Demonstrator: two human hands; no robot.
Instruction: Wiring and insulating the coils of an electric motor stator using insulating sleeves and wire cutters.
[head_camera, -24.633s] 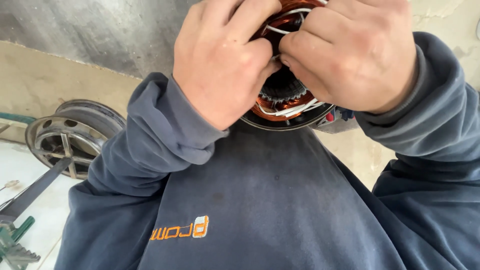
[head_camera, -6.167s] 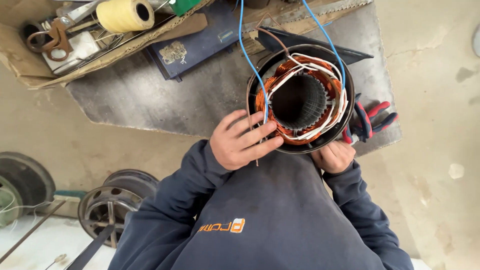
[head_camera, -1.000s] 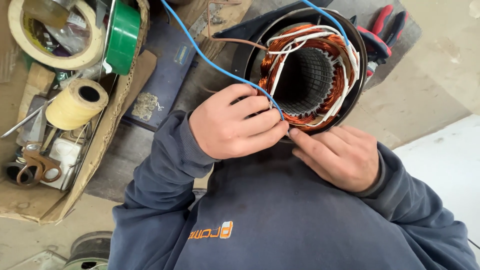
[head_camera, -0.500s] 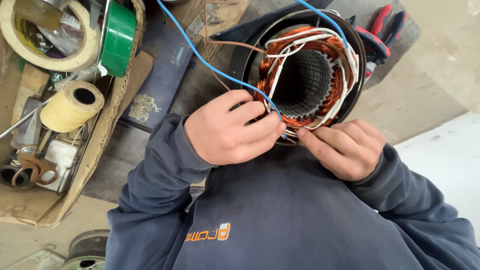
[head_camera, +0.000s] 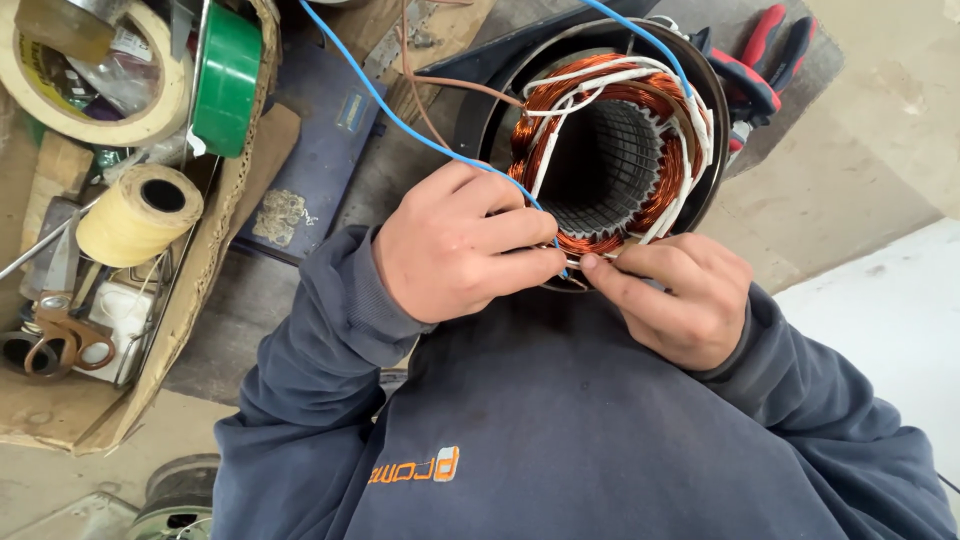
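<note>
A motor stator (head_camera: 610, 150) with copper windings, white sleeved leads and a dark round housing stands in front of my chest. My left hand (head_camera: 455, 250) is curled at its near rim, fingertips pinched on a blue wire (head_camera: 400, 115) that runs in from the upper left. My right hand (head_camera: 675, 295) meets it from the right, thumb and forefinger pinching thin white leads at the same spot on the rim. The fingertips of both hands almost touch. A brown wire (head_camera: 450, 85) also leads to the windings.
Left of me an open cardboard box (head_camera: 215, 270) holds a beige tape roll (head_camera: 75, 85), a green tape roll (head_camera: 225, 75), a yellow twine spool (head_camera: 140, 215) and scissors (head_camera: 50, 340). Red-handled pliers (head_camera: 760, 60) lie behind the stator. A white slab (head_camera: 880, 320) is at the right.
My right hand has slid left along the stator rim until its fingertips meet my left hand's. The left hand stays on the blue wire.
</note>
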